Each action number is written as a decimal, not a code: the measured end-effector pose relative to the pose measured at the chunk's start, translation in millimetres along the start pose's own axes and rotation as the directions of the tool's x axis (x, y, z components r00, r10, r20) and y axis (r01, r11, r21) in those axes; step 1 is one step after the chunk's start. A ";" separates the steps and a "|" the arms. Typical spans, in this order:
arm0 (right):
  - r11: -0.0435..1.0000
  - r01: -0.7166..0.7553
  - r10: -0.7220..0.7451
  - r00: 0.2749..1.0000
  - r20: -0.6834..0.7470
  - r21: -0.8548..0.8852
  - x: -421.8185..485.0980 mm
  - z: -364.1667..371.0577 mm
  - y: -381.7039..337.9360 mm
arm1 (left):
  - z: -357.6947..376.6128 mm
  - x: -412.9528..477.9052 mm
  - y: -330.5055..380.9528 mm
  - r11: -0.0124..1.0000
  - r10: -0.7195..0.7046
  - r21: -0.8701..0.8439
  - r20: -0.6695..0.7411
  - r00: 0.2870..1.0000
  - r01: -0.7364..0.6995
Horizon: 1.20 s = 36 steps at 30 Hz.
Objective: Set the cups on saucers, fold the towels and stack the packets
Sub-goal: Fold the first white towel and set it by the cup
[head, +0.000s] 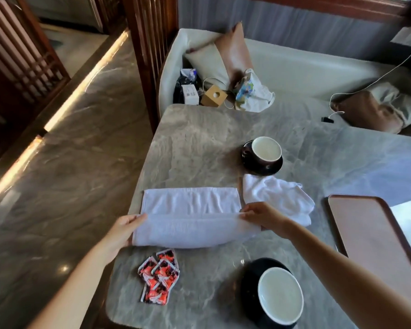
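A white towel (190, 210) lies spread on the grey marble table (199, 143), its near half lifted and folded over. My left hand (125, 230) pinches its left edge and my right hand (262, 216) pinches its right edge. A second white towel (278, 195) lies crumpled just right of it. One dark cup with a white inside (266, 149) stands on a dark saucer (269, 168) at the far middle. Another such cup (280, 295) sits on a saucer (249, 274) at the near edge. Several red and black packets (159, 274) lie in a loose overlapping pile near the front left.
A brown tray (375, 238) lies at the table's right. Behind the table a sofa (306, 67) holds cushions, a small wooden box (214, 95), a bag and cables. A wooden slatted screen (150, 43) stands at the far left corner. The table's left edge drops to the floor.
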State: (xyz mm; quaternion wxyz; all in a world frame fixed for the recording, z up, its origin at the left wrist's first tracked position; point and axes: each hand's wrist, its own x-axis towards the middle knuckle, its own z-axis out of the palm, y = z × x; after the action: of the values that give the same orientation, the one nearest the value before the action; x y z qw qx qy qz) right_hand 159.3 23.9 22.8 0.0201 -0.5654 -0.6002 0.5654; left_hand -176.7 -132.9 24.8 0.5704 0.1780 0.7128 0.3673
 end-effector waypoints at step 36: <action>0.409 0.395 -0.580 0.809 0.100 -0.823 89.6 148.9 -13.3 | 62.6 108.6 -43.8 -0.096 0.520 0.949 0.305 0.798 -0.300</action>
State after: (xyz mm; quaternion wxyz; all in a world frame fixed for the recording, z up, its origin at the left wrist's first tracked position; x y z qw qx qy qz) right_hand 19.5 -7.2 -76.6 -0.0164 -0.3617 -0.9226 0.1333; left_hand -141.5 -69.0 -86.1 0.0899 0.6920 0.7148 -0.0450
